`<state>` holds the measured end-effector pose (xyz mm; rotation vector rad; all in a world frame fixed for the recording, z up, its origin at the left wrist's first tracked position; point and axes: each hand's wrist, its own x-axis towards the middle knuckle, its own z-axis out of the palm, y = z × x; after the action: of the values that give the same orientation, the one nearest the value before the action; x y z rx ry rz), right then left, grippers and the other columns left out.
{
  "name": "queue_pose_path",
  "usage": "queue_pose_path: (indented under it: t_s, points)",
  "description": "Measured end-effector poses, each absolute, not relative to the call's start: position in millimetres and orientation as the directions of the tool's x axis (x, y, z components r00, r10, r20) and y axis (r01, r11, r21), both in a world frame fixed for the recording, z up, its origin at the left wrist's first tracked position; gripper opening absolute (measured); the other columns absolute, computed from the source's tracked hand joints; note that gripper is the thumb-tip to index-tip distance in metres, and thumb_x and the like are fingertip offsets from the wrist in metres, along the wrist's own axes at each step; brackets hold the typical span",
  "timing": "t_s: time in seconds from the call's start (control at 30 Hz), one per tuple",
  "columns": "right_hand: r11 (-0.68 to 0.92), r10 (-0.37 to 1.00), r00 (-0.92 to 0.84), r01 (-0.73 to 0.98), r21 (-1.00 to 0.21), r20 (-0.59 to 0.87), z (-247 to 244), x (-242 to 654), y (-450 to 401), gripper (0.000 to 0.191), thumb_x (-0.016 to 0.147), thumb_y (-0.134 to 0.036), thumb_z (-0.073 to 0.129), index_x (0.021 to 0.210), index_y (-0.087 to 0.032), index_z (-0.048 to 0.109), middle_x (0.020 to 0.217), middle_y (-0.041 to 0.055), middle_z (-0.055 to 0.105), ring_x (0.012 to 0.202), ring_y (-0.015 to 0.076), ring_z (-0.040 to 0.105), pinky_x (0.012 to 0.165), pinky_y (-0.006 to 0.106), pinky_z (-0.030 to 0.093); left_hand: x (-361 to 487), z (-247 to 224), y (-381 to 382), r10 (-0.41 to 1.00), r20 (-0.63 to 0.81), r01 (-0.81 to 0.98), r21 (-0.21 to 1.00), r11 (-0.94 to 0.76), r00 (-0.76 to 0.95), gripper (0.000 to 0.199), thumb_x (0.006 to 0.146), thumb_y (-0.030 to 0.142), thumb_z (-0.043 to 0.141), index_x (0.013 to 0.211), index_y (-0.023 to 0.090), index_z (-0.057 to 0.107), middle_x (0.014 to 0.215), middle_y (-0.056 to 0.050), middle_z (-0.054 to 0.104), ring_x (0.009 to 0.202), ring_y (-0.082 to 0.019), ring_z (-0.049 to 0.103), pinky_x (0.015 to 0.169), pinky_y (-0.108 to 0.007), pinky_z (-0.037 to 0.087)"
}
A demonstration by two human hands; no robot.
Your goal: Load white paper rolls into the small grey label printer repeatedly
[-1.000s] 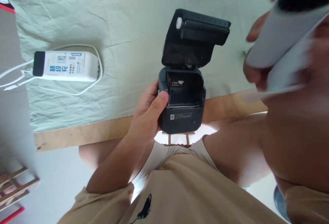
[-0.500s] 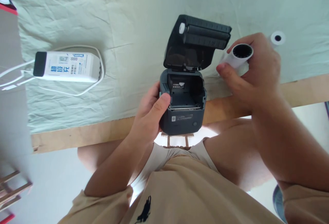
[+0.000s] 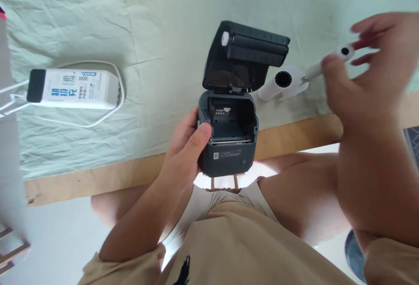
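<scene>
Printer point(image 3: 229, 119) in left hand point(image 3: 186, 152); roll point(image 3: 350, 53) between right fingertips point(image 3: 331, 66)

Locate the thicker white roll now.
In the head view, the thicker white roll rests right of centre on the green cloth, between the open lid of the dark device and the thinner white roll at the right hand.

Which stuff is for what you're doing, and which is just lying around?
Seems in use:
- printer, lid open, in the left hand
- small roll, at the right hand
- big roll, near the printer

Seems just lying around:
- white box
- its cable
</scene>
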<state>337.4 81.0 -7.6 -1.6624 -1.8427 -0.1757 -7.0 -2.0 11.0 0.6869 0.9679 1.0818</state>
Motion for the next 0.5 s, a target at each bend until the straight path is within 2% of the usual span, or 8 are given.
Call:
queue_pose_path:
  t_s: [0.1,0.23,0.3,0.37,0.43,0.5]
  points:
    - [0.074,0.946,0.042,0.938,-0.340,0.321,-15,340,84,0.049,0.090,-0.033,0.081,0.136,-0.024,0.066,0.131,0.0106,0.064,0.105,0.0218,0.070,0.085,0.043,0.063,-8,15,0,0.930,-0.328,-0.373,0.852,0.367,0.165,0.029,0.106,0.048,0.080,0.121,0.023,0.083,0.092,-0.002,0.081,0.070,-0.014,0.077,0.059,-0.020,0.063]
    - [0.096,0.962,0.021,0.907,-0.411,0.271,-12,333,78,0.060,0.086,-0.012,0.066,0.144,-0.028,0.066,0.131,0.0074,0.062,0.106,0.0191,0.067,0.101,0.047,0.063,-7,14,0,0.936,-0.310,-0.396,0.849,0.350,0.164,0.025,0.106,0.046,0.080,0.116,0.023,0.085,0.094,-0.001,0.082,0.070,-0.012,0.075,0.062,-0.019,0.064]
    - [0.092,0.963,0.036,0.890,-0.446,0.269,-12,332,79,0.061,0.084,-0.012,0.069,0.143,-0.029,0.069,0.128,0.0083,0.062,0.116,0.0225,0.067,0.102,0.046,0.062,-7,14,-1,0.932,-0.331,-0.400,0.842,0.362,0.146,0.025,0.103,0.044,0.082,0.116,0.023,0.085,0.099,-0.002,0.084,0.073,-0.014,0.076,0.066,-0.021,0.067]
    - [0.041,0.965,0.083,0.889,-0.456,0.250,-13,332,84,0.059,0.080,-0.015,0.080,0.138,-0.027,0.073,0.122,0.0105,0.063,0.120,0.0262,0.067,0.095,0.043,0.061,-7,15,-1,0.923,-0.361,-0.395,0.835,0.383,0.134,0.027,0.101,0.045,0.084,0.117,0.023,0.085,0.102,-0.004,0.085,0.074,-0.016,0.077,0.066,-0.023,0.068]
    - [-0.008,0.955,0.144,0.886,-0.464,0.258,-13,331,87,0.059,0.077,-0.015,0.084,0.135,-0.024,0.073,0.117,0.0113,0.064,0.109,0.0258,0.068,0.088,0.043,0.059,-8,19,-1,0.914,-0.382,-0.373,0.835,0.405,0.137,0.030,0.100,0.047,0.085,0.117,0.023,0.084,0.101,-0.005,0.084,0.073,-0.018,0.077,0.062,-0.026,0.067]
    - [0.052,0.922,0.158,0.855,-0.515,0.355,-9,326,85,0.061,0.081,-0.021,0.084,0.140,-0.025,0.067,0.122,0.0108,0.065,0.093,0.0212,0.065,0.081,0.041,0.056,-9,23,-1,0.902,-0.404,-0.341,0.835,0.432,0.152,0.031,0.100,0.050,0.085,0.118,0.024,0.082,0.101,-0.005,0.083,0.072,-0.019,0.076,0.061,-0.028,0.065]
